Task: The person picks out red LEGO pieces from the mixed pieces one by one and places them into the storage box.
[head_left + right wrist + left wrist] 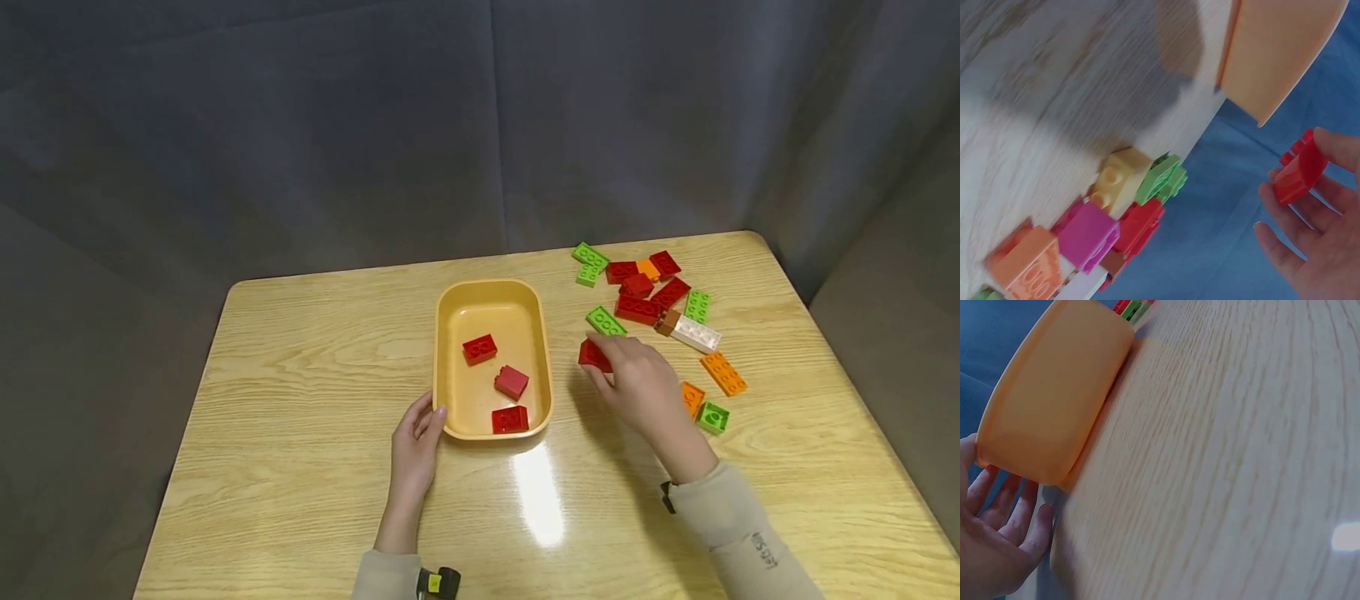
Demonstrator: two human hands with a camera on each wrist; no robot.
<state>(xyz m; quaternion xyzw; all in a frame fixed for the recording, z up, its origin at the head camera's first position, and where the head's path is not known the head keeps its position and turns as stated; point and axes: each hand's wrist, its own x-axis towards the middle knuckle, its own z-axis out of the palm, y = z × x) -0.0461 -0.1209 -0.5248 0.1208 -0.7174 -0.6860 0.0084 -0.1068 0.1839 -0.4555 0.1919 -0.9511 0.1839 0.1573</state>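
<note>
A yellow plastic tray [491, 287] stands mid-table with three red toy building bricks inside: one [480, 349] near the middle, another [512, 382] to its lower right, and a third [510, 420] by the near wall. My left hand [417, 446] holds the tray's near left corner, thumb at the rim and fingers along the outer wall [1047, 394]. Right of the tray, my right hand [637, 383] pinches a red building brick [1300, 172] between thumb and fingers, raised above the table. A green brick [606, 321] lies just beyond that hand.
Loose bricks spread over the right side: red [637, 310], white [696, 334], orange [723, 373] and green [713, 417]. Yellow [1119, 178] and purple [1087, 234] bricks show in the right wrist view. A dark curtain [375, 150] hangs behind the wooden table [300, 400].
</note>
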